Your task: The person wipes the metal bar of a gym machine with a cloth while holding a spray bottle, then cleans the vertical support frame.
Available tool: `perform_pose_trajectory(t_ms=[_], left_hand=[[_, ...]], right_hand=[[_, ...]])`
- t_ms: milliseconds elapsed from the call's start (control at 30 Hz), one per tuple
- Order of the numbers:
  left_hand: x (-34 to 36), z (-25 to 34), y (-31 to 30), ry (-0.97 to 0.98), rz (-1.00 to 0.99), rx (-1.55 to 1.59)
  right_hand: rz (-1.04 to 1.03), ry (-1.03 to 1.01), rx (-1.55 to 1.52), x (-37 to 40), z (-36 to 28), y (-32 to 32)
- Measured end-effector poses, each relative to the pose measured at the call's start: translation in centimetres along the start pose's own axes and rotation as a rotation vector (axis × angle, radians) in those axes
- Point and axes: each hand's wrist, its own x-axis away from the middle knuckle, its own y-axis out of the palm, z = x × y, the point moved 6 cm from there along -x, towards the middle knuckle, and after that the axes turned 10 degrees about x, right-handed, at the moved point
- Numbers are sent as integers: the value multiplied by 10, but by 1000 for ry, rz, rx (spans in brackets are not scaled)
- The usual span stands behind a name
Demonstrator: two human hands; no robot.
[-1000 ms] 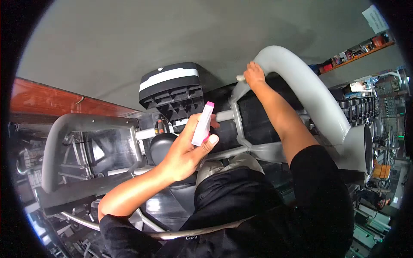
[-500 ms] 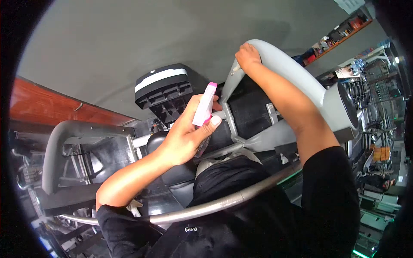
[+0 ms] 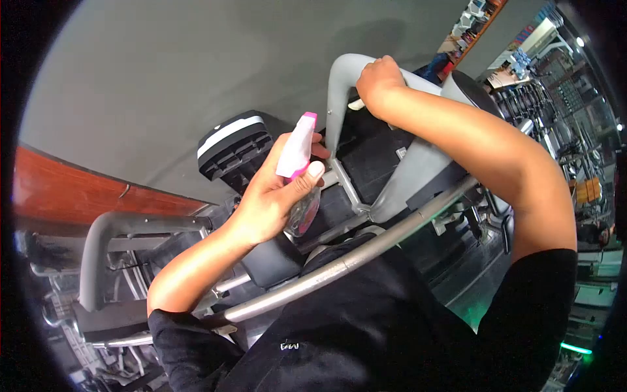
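A black ribbed block with a white band point(image 3: 232, 147) lay against a plain grey surface point(image 3: 163, 72). Below the block ran a curved steel bar point(image 3: 339, 264). Left of it was a red-brown strip point(image 3: 72, 193), and far right of it stood gym machines point(image 3: 555, 85).

Spray bottle point(image 3: 294, 154) and gray machine bar point(image 3: 334, 98).
Bottle: clear body, white-pink trigger head, tilted, nozzle end up, gripped in left hand point(image 3: 274, 196). Bar: matte gray curved tube, right hand point(image 3: 379, 81) clamped on its bend.

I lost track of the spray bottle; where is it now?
Head view, centre: the spray bottle is gripped in the left hand, just left of the grey frame bar where the right hand rests.
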Motion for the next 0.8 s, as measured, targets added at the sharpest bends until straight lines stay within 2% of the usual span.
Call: perform_pose_trajectory(t_ms=[167,367,433,467,567,600,800], left_hand=[[5,7,20,-46,-3,-23],[16,25,48,16,101,-106],[20,36,65,43,165,-91],[20,47,77,114,180,-101],[23,60,98,174,217,-25],[24,65,109,233,249,-68],[44,73,160,299,266,-4]], right_hand=[[18,-179,146,82,17,-5],[143,-326,70,163,31,6],[142,-356,44,178,32,12],[186,-339,30,177,25,19],[151,-401,-24,160,-3,51],[150,-403,-116,159,-2,53],[498,-283,-171,217,53,34]])
